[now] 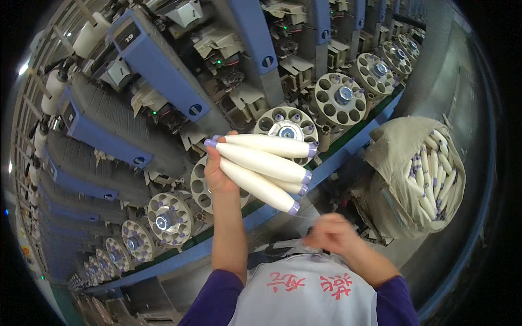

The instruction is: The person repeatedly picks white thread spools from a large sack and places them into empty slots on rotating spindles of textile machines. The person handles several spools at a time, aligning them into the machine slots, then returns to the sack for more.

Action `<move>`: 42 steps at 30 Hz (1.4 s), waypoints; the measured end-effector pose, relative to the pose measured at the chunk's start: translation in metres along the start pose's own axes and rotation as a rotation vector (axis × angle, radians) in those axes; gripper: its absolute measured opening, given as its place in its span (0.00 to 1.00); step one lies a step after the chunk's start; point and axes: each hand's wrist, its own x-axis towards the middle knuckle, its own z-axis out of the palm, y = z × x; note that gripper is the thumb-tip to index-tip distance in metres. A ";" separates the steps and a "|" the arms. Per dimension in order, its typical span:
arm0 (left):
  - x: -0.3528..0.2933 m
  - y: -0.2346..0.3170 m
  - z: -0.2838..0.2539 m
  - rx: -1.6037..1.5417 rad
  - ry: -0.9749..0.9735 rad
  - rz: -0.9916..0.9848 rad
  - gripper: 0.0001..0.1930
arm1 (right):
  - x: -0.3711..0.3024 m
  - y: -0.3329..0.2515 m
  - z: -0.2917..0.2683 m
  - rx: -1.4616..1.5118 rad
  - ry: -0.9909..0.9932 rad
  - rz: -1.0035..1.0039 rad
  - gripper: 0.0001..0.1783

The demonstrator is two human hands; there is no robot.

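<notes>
My left hand [216, 173] grips several full yarn bobbins [266, 162] by their narrow ends, fanned out to the right. They are wound with cream yarn and have purple tube ends. My right hand [331, 233], somewhat blurred, is just below and right of the lowest bobbin's tip, with its fingers curled in. A faint strand of yarn [305, 217] seems to run from that tip to these fingers. Right behind the held bobbins is a round bobbin magazine [287, 115] with a ring of holes, some holding purple tubes.
A long winding machine with blue panels [163, 68] runs along the far side, with more round magazines [340, 99] in a row. To my right stands a cloth-lined bin [389, 187] heaped with bobbins [435, 174]. A blue rail [190, 254] edges the machine's front.
</notes>
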 end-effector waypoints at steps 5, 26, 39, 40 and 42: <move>-0.023 0.025 -0.009 0.073 0.096 0.035 0.17 | -0.112 -0.042 -0.120 -0.288 0.410 -0.185 0.21; -0.013 -0.025 0.019 0.198 -0.033 0.081 0.20 | 0.025 -0.036 0.017 -0.347 0.060 0.228 0.19; -0.038 0.015 0.013 0.273 0.067 0.199 0.19 | -0.078 -0.065 -0.096 -1.063 0.516 0.374 0.29; -0.037 0.010 0.014 0.281 0.077 0.202 0.19 | -0.054 -0.061 -0.082 -1.278 0.402 0.230 0.38; -0.030 -0.002 0.019 0.289 0.056 0.177 0.19 | 0.000 -0.048 -0.047 -1.016 0.302 -0.078 0.48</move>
